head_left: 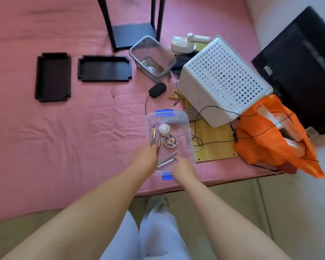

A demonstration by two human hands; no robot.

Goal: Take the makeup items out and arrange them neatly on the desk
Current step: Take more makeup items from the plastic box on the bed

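box: clear plastic box (184, 132) with blue clips, sitting on the pink bed (64, 137) near its front edge
inside: white round compact (164, 128), patterned round compact (170, 141), a few slim metal tools (154, 139), silver stick (166, 162)
left hand (144, 158): on the box's left side, fingers hidden, can't tell their state
right hand (183, 167): in the box's near end, fingers curled onto the silver stick, looks like pinching it
nearby: white perforated basket (223, 79) tipped over, orange bag (270, 139), two black trays (53, 76) way off left

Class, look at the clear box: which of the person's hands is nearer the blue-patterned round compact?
Left. The left hand reaches just below-left of the compact; the right hand is lower, at slim silver sticks.
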